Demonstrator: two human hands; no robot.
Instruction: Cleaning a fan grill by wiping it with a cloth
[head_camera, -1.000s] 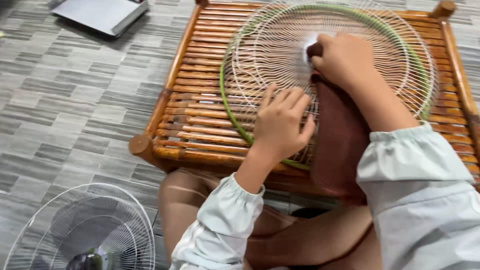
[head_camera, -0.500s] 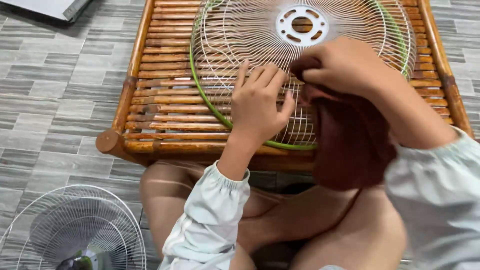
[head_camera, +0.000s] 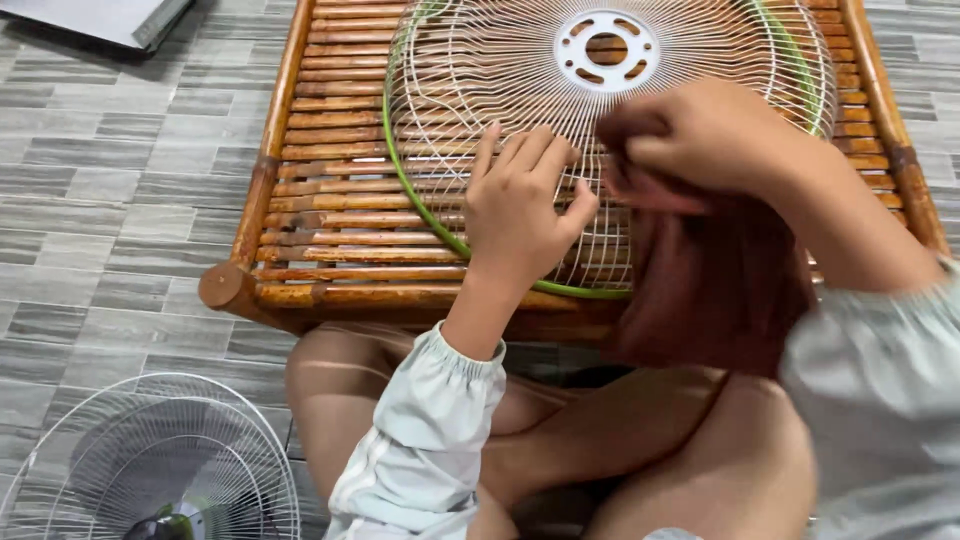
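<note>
A person's left hand (head_camera: 520, 205) lies flat, fingers spread, on a white wire fan guard (head_camera: 600, 110) resting on a bamboo counter (head_camera: 310, 210), while the right hand (head_camera: 700, 135) is closed around a dark brown cloth (head_camera: 715, 285), apparently pressed against the wires.

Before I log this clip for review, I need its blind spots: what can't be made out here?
Head view only:
- Fan guard: top rim cut off by the frame edge; lower right hidden behind the right hand and brown cloth.
- Whether the cloth touches the wires: hidden by the right hand.
- Left hand: palm side and wires beneath it hidden.
- Second fan: cut off at the bottom edge.
- Bamboo table: legs out of sight.
</note>
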